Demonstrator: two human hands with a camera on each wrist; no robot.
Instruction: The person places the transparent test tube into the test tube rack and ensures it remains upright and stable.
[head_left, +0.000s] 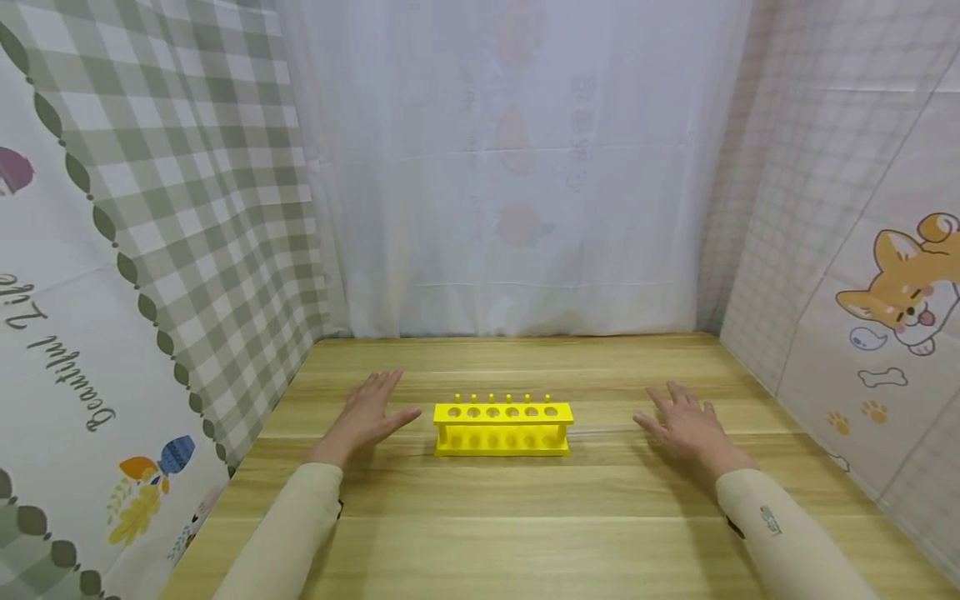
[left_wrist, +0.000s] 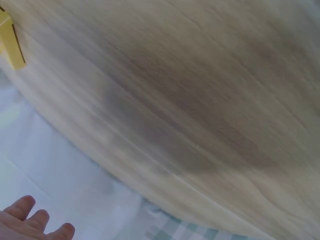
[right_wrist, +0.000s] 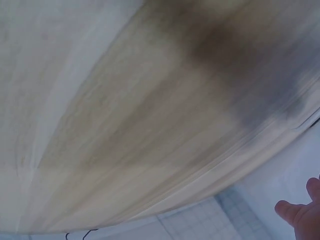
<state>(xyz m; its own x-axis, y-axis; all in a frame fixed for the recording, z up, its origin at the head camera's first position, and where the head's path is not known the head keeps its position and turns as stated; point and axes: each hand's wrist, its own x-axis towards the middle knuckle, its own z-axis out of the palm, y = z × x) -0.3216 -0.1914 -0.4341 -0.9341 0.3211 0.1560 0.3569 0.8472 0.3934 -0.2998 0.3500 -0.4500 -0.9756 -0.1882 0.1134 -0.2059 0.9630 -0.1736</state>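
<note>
A yellow test tube rack [head_left: 502, 451] stands in the middle of the wooden table, with a row of round holes in its top plate and several short pegs along its back. To its left is my left hand [head_left: 366, 421], palm down with fingers straight and thumb pointing toward the rack. My right hand [head_left: 686, 427] is off to the rack's right, fingers spread and holding nothing. The left wrist view catches one end of the rack [left_wrist: 11, 42] at its upper left corner, plus a few fingertips [left_wrist: 37, 218]. Fingertips [right_wrist: 288, 211] also show low in the right wrist view.
The wooden table [head_left: 510, 533] reaches back to a white curtain [head_left: 510, 183]. A green checked cloth [head_left: 202, 150] hangs along the left side, and a pale cloth with a cartoon dog [head_left: 907, 292] along the right.
</note>
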